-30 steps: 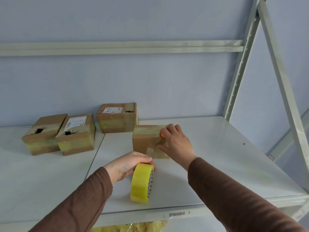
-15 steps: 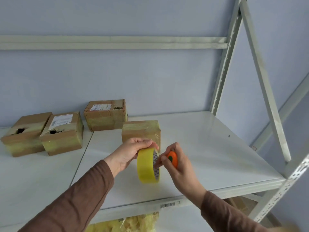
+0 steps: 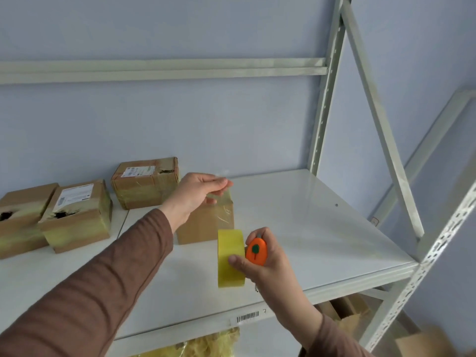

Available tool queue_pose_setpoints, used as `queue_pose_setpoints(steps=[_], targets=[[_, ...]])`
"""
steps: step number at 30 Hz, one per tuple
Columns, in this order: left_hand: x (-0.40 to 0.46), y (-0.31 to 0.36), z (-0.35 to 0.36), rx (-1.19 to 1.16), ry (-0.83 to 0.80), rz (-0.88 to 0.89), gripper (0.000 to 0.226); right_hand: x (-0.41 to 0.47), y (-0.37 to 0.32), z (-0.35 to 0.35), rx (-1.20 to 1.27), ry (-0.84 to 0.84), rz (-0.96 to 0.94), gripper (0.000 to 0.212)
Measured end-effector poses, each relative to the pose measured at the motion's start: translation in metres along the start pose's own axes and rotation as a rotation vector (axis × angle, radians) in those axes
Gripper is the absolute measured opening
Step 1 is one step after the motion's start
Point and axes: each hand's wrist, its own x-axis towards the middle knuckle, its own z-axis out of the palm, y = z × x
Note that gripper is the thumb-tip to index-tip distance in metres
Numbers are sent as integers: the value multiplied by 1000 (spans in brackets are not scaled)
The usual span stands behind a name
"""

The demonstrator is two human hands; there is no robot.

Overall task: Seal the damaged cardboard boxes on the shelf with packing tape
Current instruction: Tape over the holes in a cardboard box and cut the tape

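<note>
Four cardboard boxes (image 3: 152,182) (image 3: 77,215) (image 3: 22,217) (image 3: 206,222), one yellow tape roll (image 3: 230,257), one orange cutter (image 3: 256,251), two hands (image 3: 198,193) (image 3: 262,264), one shelf (image 3: 309,228)

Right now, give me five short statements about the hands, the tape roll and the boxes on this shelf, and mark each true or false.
1. The right hand holds both the yellow packing tape roll and an orange egg-shaped cutter. True.
2. The left hand grips the roll. False: it pinches a pulled-out clear strip above the nearest brown cardboard box.
3. Four boxes sit on the white metal shelf. True.
4. The roll lies flat. False: it stands on edge.
5. The far-left cardboard box is intact. False: a hole shows.
</note>
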Motion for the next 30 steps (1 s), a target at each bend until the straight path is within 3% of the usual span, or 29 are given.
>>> queue_pose_setpoints(steps=[6, 9, 12, 19, 24, 27, 30], targets=[[40, 5, -14, 99, 7, 17, 14, 0, -5, -2, 70, -187, 43, 39], [58, 2, -18, 180, -22, 17, 11, 5, -5, -1, 93, -114, 11, 39], [70, -5, -21, 291, -57, -22, 21, 21, -1, 0, 39, 24, 11, 35], [83, -34, -24, 346, -20, -100, 45, 43, 4, 6, -43, 62, 13, 28], [90, -44, -26, 373, 19, -118, 45, 49, 4, 9, -77, 75, 0, 27], [91, -50, -24, 492, 10, -111, 29, 51, 5, 9, -138, 81, -11, 27], [90, -50, -21, 562, 12, -101, 29, 52, 7, 7, -177, 87, -8, 27]])
